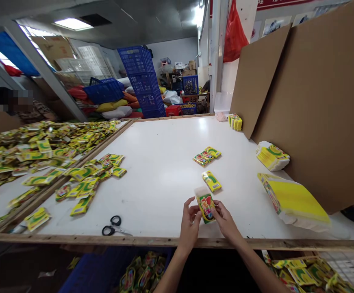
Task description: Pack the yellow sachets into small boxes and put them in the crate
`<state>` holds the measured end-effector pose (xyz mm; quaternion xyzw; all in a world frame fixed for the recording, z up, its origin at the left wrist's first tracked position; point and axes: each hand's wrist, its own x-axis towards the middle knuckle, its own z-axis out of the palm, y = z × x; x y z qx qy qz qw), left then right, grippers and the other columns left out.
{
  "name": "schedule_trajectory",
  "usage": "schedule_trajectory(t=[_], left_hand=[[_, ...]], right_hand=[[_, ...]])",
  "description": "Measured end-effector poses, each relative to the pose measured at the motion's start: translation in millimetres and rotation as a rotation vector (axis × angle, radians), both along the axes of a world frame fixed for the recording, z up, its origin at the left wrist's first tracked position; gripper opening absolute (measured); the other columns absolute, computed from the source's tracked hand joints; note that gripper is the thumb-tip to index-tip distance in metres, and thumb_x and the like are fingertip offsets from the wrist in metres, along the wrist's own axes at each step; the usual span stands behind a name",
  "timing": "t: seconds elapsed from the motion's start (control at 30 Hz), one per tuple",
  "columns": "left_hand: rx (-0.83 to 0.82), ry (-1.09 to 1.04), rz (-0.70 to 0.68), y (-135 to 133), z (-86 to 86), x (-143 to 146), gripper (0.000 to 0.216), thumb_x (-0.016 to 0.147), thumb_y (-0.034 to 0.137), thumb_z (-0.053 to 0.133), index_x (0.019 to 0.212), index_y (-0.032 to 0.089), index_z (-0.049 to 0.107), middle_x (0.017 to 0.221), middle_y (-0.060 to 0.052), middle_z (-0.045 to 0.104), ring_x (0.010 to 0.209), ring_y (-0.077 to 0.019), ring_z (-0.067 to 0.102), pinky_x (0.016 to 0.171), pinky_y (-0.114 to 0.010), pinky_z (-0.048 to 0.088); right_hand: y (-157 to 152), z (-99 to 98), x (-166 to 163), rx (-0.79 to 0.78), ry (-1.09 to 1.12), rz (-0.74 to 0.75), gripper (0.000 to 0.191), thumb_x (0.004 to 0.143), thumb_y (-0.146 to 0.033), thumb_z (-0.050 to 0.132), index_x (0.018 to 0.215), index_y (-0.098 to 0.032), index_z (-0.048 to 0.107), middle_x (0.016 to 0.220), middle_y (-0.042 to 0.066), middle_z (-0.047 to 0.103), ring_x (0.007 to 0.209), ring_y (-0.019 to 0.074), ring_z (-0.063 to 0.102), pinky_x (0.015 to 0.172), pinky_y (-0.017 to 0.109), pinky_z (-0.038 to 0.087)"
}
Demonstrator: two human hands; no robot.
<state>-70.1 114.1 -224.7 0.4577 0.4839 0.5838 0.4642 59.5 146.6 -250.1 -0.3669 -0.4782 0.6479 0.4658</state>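
Note:
A small yellow and green printed packet, with colourful lettering and a clear plastic end sticking out at its top, is held up just above the front of the white table. My right hand grips its right side, thumb across the face. On the opposite edge, the curled fingers and thumb of my left hand close on the same packet. Just beyond lies a single yellow packet. Further back, a short row of similar packets rests on the tabletop.
Black-handled scissors lie near the wooden front edge. Loose packets are scattered at left, beside a large heap across a wooden divider. Yellow card stacks stand at right against cardboard. A person is far left.

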Motion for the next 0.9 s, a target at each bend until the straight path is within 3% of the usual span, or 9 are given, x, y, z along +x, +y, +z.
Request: schedule_trajectory(t=[0.13, 0.27, 0.43, 0.6, 0.77, 0.9], left_hand=[[-0.019, 0.041, -0.037, -2, -0.8, -4, 0.050, 0.081, 0.029, 0.061, 0.126, 0.026, 0.039, 0.094, -0.004, 0.063, 0.084, -0.0173, 0.063, 0.078, -0.032, 0.050], [-0.076, 0.074, -0.129, -2, -1.9, -8, 0.054, 0.081, 0.029, 0.060, 0.131, 0.026, 0.038, 0.089, -0.003, 0.060, 0.078, -0.0160, 0.062, 0.071, -0.029, 0.052], [-0.141, 0.107, -0.239, 1, -3.9, -13, 0.042, 0.074, 0.027, 0.067, 0.114, 0.022, 0.053, 0.083, -0.001, 0.060, 0.072, -0.0146, 0.061, 0.066, -0.026, 0.051], [-0.123, 0.014, -0.192, 11, -6.1, -7, 0.023, 0.076, 0.031, 0.066, 0.092, 0.017, 0.057, 0.086, -0.003, 0.062, 0.077, -0.0157, 0.061, 0.067, -0.025, 0.050], [-0.088, -0.164, -0.138, 16, -8.2, -1, 0.044, 0.069, 0.026, 0.073, 0.108, 0.022, 0.053, 0.099, -0.005, 0.064, 0.083, -0.0173, 0.063, 0.072, -0.028, 0.051], [-0.097, -0.024, -0.145, 15, -10.2, -2, 0.027, 0.074, 0.030, 0.069, 0.097, 0.016, 0.063, 0.090, -0.007, 0.068, 0.081, -0.0181, 0.063, 0.073, -0.028, 0.051]], right_hand=[[3, -0.3, 12, 0.124, -0.214, -0.029, 0.037, 0.081, -0.043, 0.061, 0.109, -0.021, 0.054, 0.099, 0.007, 0.066, 0.090, 0.0231, 0.064, 0.078, 0.036, 0.052], [-2, 3.3, 18, 0.174, -0.227, -0.108, 0.047, 0.081, -0.039, 0.059, 0.123, -0.024, 0.043, 0.096, 0.005, 0.065, 0.086, 0.0215, 0.066, 0.072, 0.034, 0.054], [2, 8.0, 29, 0.205, -0.286, 0.033, 0.031, 0.083, -0.042, 0.055, 0.108, -0.023, 0.053, 0.082, 0.001, 0.065, 0.077, 0.0190, 0.064, 0.071, 0.031, 0.052], [13, 3.7, 26, 0.261, -0.342, -0.027, 0.025, 0.084, -0.045, 0.054, 0.082, -0.020, 0.060, 0.080, 0.003, 0.065, 0.077, 0.0189, 0.061, 0.073, 0.031, 0.049], [17, -2.9, 19, 0.247, -0.238, -0.115, 0.028, 0.082, -0.042, 0.059, 0.100, -0.021, 0.063, 0.091, 0.004, 0.066, 0.082, 0.0183, 0.062, 0.077, 0.032, 0.050], [15, 2.6, 20, 0.325, -0.293, -0.084, 0.026, 0.083, -0.043, 0.058, 0.087, -0.020, 0.068, 0.091, 0.006, 0.067, 0.086, 0.0202, 0.062, 0.077, 0.032, 0.050]])
